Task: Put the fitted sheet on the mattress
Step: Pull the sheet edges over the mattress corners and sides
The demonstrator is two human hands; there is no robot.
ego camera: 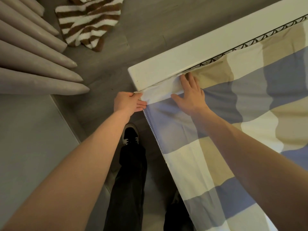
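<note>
The corner of the checked blue, beige and cream fitted sheet (216, 130) is pinched in the left hand (129, 102), thumb on top, fingers curled under the cloth edge, right at the corner of the mattress. The right hand (190, 94) is laid flat and open on the sheet just beside it, palm down, fingers spread, the fingertips pressed into the gap where the fabric meets the white bed frame rail (191, 52). Between the two hands a cream patch of the sheet is drawn taut over the corner. Beyond the right hand's fingertips a strip of the mattress's dark patterned edge (250, 43) is left showing along the rail. The sheet is spread over the mattress top, rippled to the right of the right hand, and hangs down the near side below the left hand. Under the left forearm a dark trouser leg (130, 180) and a black-and-grey shoe (130, 134) are seen on the grey floor (103, 67). Further beyond the left hand a brown-and-white striped fluffy rug (88, 22) lies, with padded grey upholstered panels (33, 64) to its left.
</note>
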